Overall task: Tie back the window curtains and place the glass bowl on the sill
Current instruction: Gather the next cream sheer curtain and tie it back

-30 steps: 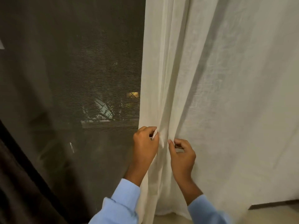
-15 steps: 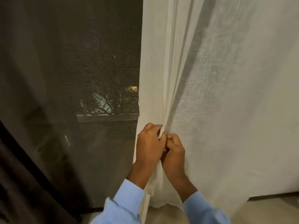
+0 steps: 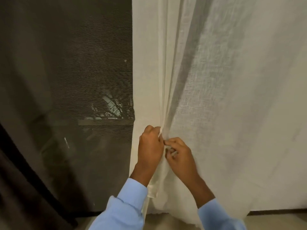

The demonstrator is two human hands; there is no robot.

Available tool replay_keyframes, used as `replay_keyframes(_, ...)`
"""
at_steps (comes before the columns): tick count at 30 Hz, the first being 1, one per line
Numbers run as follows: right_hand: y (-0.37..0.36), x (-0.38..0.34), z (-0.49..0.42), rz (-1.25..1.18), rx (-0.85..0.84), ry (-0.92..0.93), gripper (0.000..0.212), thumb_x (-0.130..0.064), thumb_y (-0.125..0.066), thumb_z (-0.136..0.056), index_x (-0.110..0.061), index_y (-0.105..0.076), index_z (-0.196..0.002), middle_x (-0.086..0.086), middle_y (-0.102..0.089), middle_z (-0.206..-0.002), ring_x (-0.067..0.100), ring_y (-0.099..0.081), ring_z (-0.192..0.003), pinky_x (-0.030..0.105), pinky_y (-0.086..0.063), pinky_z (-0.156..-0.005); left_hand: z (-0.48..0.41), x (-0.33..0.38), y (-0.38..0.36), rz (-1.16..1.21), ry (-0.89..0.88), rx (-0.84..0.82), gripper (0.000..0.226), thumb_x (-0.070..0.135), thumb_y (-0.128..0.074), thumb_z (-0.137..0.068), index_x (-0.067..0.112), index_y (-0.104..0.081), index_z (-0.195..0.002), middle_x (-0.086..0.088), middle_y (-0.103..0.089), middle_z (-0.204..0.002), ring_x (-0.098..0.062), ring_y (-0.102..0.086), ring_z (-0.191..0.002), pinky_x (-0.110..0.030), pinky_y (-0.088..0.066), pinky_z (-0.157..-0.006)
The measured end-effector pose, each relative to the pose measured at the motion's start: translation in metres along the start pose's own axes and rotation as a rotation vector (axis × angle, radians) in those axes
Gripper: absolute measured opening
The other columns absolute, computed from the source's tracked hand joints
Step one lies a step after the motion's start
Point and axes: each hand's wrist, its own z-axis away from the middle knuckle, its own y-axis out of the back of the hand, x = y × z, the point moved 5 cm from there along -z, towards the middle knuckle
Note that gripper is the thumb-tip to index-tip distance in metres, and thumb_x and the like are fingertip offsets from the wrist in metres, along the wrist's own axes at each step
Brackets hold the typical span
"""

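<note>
Holding a cream curtain [image 3: 216,80] bunched beside the dark window screen [image 3: 74,72].
The cream curtain covers the right half and reaches the floor [image 3: 274,221], its folds drawn to one point near its left edge. The window screen fills the left, and a brown curtain [image 3: 16,196] hangs at the far left. The left hand [image 3: 150,146] grips the bunched fold, and the right hand [image 3: 180,154], touching it, pinches the same fabric.

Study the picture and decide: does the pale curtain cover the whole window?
No: the pale curtain hangs only on the right, and the dark window screen stands bare to its left.
</note>
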Motion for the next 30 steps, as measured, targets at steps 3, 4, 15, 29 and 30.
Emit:
replay_keyframes(3, 0.053, 0.012, 0.005, 0.055, 0.328, -0.007, 0.032, 0.006, -0.066, -0.082, -0.020, -0.075, -0.100, -0.008, -0.059, -0.102, 0.009, -0.061, -0.093, 0.019, -0.049, -0.080, 0.000, 0.003, -0.011, 0.010, 0.005, 0.055, 0.009, -0.004, -0.061, -0.080, 0.003, -0.065, -0.083, -0.008, -0.057, -0.081, -0.020, -0.055, -0.066, -0.019, -0.037, -0.061)
replay_keyframes(4, 0.072, 0.016, 0.007, 0.098, 0.417, -0.016, 0.032, 0.007, -0.067, -0.081, -0.020, -0.074, -0.098, -0.006, -0.057, -0.103, 0.012, -0.060, -0.098, 0.026, -0.050, -0.085, 0.002, 0.006, -0.016, 0.031, -0.004, 0.070, 0.011, -0.005, -0.061, -0.080, 0.002, -0.066, -0.087, -0.008, -0.059, -0.083, -0.019, -0.057, -0.068, -0.018, -0.040, -0.062)
replay_keyframes(15, 0.175, 0.101, 0.001, 0.117, 0.569, -0.540, 0.110, -0.038, -0.090, -0.065, -0.024, -0.023, -0.151, 0.005, -0.024, -0.159, 0.024, -0.025, -0.146, 0.051, -0.026, -0.115, 0.019, 0.022, -0.028, 0.071, -0.011, 0.178, 0.017, -0.010, -0.068, -0.076, -0.003, -0.070, -0.091, -0.011, -0.068, -0.076, -0.018, -0.060, -0.064, -0.009, -0.039, -0.068)
replay_keyframes(29, 0.130, 0.067, 0.007, -0.211, 0.497, -0.195, 0.013, -0.008, -0.073, -0.086, -0.012, -0.063, -0.077, -0.003, -0.063, -0.073, 0.008, -0.058, -0.065, 0.011, -0.044, -0.058, 0.041, 0.051, -0.020, 0.021, -0.005, 0.189, 0.014, -0.010, -0.064, -0.080, 0.004, -0.062, -0.076, 0.006, -0.046, -0.064, -0.001, -0.041, -0.052, -0.003, -0.034, -0.056)
replay_keyframes(30, 0.123, 0.061, 0.008, -0.220, 0.462, -0.147, 0.014, -0.006, -0.073, -0.085, -0.013, -0.064, -0.078, -0.004, -0.064, -0.078, 0.009, -0.060, -0.070, 0.014, -0.047, -0.059, 0.043, 0.054, -0.020, 0.018, -0.001, 0.192, 0.015, -0.010, -0.064, -0.079, 0.005, -0.062, -0.076, 0.007, -0.046, -0.064, -0.001, -0.041, -0.052, -0.003, -0.033, -0.056)
